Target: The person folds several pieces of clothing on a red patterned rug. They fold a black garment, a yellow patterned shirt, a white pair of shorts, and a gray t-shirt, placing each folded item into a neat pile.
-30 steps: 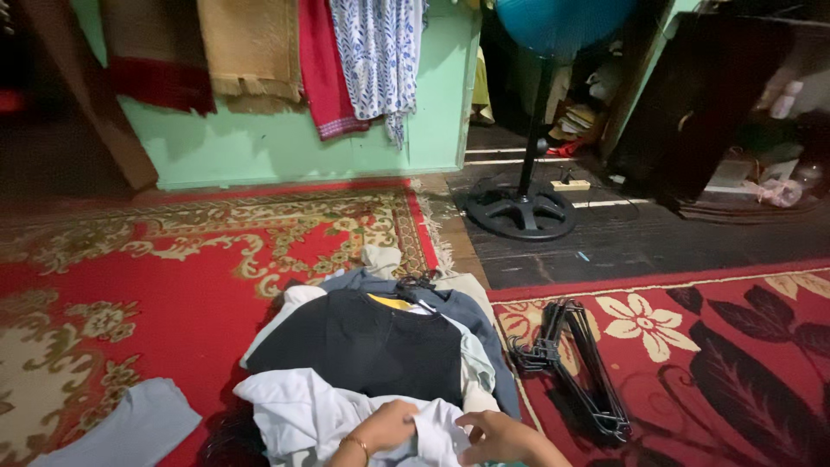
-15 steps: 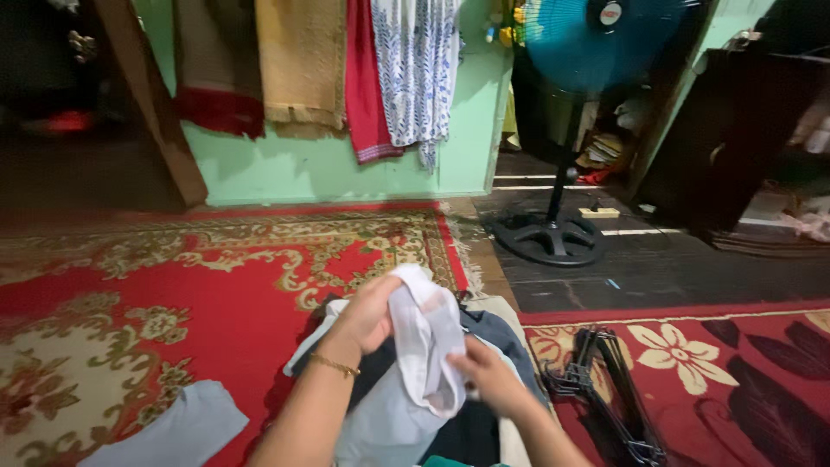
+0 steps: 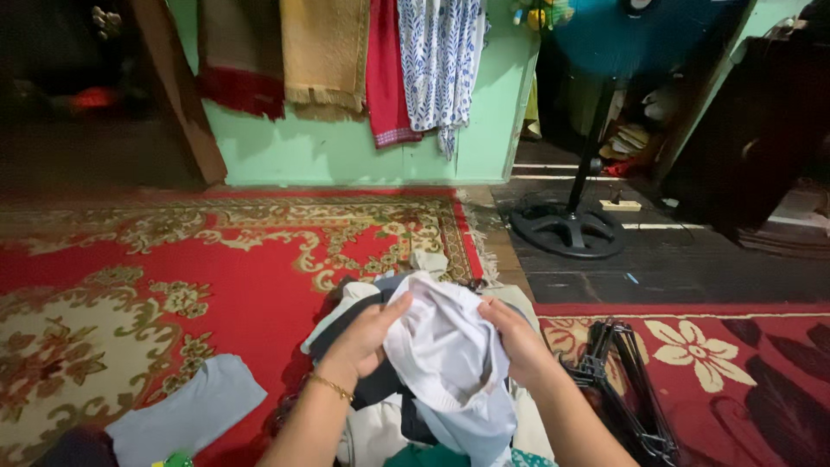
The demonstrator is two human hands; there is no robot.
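- At the far left a folded grey cloth lies flat on the red patterned carpet; its lower edge is cut off by the frame, and a small green thing beside it is too cropped to make out.
- My left hand, with a thin bracelet at the wrist, is closed on the left edge of the white shirt, thumb on top pressing the cloth; my other fingers are hidden under the fabric.
- The white shirt hangs bunched between my 2 hands, lifted above the pile of clothes. Its lower part drops out of the frame, so I cannot tell its full shape.
- The pile under it shows dark, grey and pale pieces, mostly covered by the shirt and my arms.
- My right hand grips the shirt's right edge, fingers curled into the cloth with the tips buried in it.
- Just right of that arm, a bundle of black hangers lies on the dark red flowered rug, partly cut off at the bottom.
- Further back a fan's round black base stands on the dark floor; its blue head is cropped at the top.
- Cloths hang on the green wall, tops out of view.
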